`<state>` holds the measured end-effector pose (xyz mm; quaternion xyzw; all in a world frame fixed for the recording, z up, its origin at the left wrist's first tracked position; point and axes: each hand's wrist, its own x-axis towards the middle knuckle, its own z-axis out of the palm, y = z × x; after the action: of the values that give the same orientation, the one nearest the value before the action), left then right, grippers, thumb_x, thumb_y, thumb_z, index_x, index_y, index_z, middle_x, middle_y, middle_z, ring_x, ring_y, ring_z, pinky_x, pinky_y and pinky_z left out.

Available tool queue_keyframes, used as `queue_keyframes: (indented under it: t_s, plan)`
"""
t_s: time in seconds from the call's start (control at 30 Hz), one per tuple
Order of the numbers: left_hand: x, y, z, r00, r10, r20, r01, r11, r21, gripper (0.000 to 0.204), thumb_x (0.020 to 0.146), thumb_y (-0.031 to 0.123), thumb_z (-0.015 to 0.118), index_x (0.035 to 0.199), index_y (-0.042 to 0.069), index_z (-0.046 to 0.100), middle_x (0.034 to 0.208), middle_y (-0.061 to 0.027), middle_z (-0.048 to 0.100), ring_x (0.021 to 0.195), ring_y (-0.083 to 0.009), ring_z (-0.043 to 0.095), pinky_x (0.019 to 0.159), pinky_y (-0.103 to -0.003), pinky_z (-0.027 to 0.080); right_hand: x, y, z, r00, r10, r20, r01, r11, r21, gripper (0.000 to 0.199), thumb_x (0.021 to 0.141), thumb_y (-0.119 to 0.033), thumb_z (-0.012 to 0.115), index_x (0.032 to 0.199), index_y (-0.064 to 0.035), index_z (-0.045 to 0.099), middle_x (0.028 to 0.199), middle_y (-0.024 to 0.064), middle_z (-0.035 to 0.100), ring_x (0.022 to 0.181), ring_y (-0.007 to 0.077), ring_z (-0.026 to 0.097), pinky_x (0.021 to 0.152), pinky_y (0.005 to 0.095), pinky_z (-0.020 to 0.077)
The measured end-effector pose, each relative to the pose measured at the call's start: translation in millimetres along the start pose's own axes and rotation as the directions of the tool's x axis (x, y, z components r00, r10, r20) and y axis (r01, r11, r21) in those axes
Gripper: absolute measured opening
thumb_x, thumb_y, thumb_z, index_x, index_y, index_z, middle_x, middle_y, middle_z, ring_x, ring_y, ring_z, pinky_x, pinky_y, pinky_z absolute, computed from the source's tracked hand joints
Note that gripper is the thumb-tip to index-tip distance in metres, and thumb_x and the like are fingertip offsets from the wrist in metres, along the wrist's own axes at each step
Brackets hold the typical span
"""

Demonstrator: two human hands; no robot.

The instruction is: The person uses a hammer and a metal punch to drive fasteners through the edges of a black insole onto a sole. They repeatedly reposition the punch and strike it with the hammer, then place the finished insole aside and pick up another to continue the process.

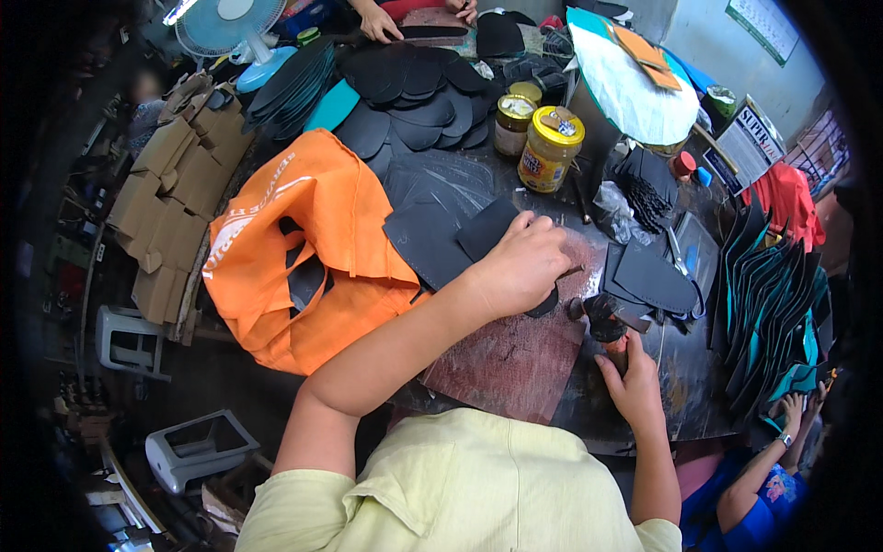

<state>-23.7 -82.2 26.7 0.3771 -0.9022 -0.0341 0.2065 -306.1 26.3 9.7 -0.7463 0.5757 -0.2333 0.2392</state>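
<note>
My left hand [524,262] reaches across the bench, its fingers curled closed on a black shoe piece [486,226]. The edge of this flat piece shows beyond the knuckles, and a dark rounded part shows below the hand. A reddish worn board [506,363] lies beneath. In my right hand [636,379] is a hammer [607,324], gripped by its handle, its dark head just right of the board. Close to the hammer head lie flat black shoe pieces [655,276]. Another wide black piece [428,241] rests left of my left hand.
An orange cloth bag [317,258] lies at left. Yellow-lidded jars [550,156] stand behind my hands. Black pieces pile [414,78] at the back; more stand stacked [768,294] at right. A co-worker's hands [375,20] show at the far side, another co-worker [759,488] at lower right.
</note>
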Motion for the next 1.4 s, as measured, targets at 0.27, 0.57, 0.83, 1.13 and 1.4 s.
queue_keyframes:
  t_s: [0.27, 0.57, 0.83, 1.13, 1.4]
  plan:
    - [4.4, 6.3, -22.1, 1.000, 0.001, 0.021, 0.001, 0.991, -0.131, 0.019, 0.083, 0.014, 0.077, 0.097, 0.003, 0.072, 0.105, -0.0152, 0.062, 0.105, -0.0351, 0.063, 0.100, -0.047, 0.046, 0.9, -0.6, -1.0, 1.000, 0.001, -0.001, -0.001, 1.000, 0.007, 0.044, 0.092, -0.019, 0.078, 0.124, 0.0013, 0.055, 0.100, 0.0276, 0.072, 0.094, 0.0491, 0.070, 0.078, 0.0494, 0.0562]
    - [-1.4, 9.4, -27.3, 0.980, -0.168, -0.110, 0.077, 0.818, -0.570, 0.018, 0.091, 0.015, 0.074, 0.094, -0.002, 0.067, 0.095, -0.0155, 0.058, 0.088, -0.0314, 0.062, 0.078, -0.040, 0.051, 0.4, 0.6, -0.3, 1.000, -0.008, -0.003, 0.008, 1.000, -0.007, 0.045, 0.091, -0.018, 0.078, 0.125, 0.0016, 0.055, 0.099, 0.0277, 0.073, 0.093, 0.0483, 0.071, 0.078, 0.0495, 0.0565]
    - [-35.7, 8.8, -3.4, 0.911, -0.408, 0.054, 0.355, 0.713, -0.605, 0.024, 0.090, 0.017, 0.074, 0.089, -0.004, 0.065, 0.093, -0.0193, 0.058, 0.087, -0.0378, 0.062, 0.078, -0.045, 0.050, 0.7, -0.5, -0.5, 0.999, -0.040, -0.019, 0.040, 0.999, -0.014, 0.044, 0.091, -0.016, 0.078, 0.124, 0.0009, 0.055, 0.098, 0.0255, 0.073, 0.092, 0.0477, 0.071, 0.076, 0.0485, 0.0567]
    - [-52.2, 12.8, -14.7, 0.891, -0.408, -0.199, 0.275, 0.833, -0.480, 0.015, 0.091, 0.010, 0.076, 0.093, -0.004, 0.070, 0.101, -0.0144, 0.068, 0.084, -0.0254, 0.068, 0.074, -0.033, 0.054, 7.5, -12.5, -17.3, 0.997, 0.049, 0.059, -0.052, 0.997, 0.055, 0.052, 0.098, -0.019, 0.072, 0.141, 0.0010, 0.050, 0.109, 0.0295, 0.071, 0.108, 0.0493, 0.068, 0.089, 0.0452, 0.0548]
    - [-14.9, 9.4, 10.9, 0.877, -0.476, -0.064, 0.302, 0.650, -0.697, 0.009, 0.097, 0.008, 0.072, 0.099, -0.001, 0.071, 0.083, -0.0090, 0.072, 0.073, -0.0142, 0.069, 0.068, -0.030, 0.054, 20.3, -25.3, -18.4, 0.993, 0.044, 0.107, -0.038, 0.997, -0.064, 0.054, 0.099, -0.023, 0.070, 0.142, 0.0002, 0.048, 0.111, 0.0294, 0.070, 0.105, 0.0500, 0.067, 0.085, 0.0523, 0.0537]
